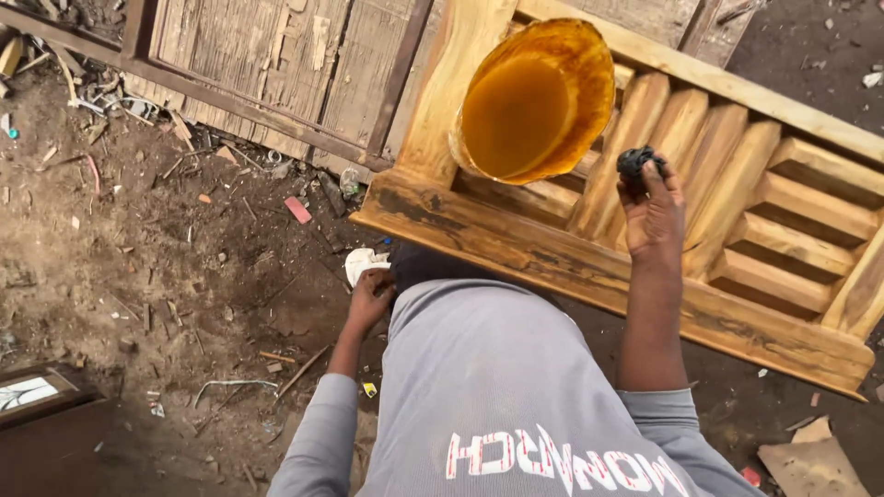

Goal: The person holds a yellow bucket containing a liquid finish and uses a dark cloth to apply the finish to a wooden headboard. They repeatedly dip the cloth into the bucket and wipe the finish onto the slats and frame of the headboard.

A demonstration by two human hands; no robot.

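Dirt yard, right hand (pixel 652 216) fingers (pixel 656 175) gripping dark rag (pixel 635 163) above wooden frame (pixel 589 262)

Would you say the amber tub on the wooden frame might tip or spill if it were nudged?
Likely yes: the tub sits on uneven slats of the frame, so it may rock. It looks nearly full of amber liquid, so it is probably heavy and sloshes easily.

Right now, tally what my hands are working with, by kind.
Dark rag wad in right hand: 1
White cloth by left hand: 1
Amber-stained plastic bowl: 1
Slatted wooden frame: 1
Total: 4
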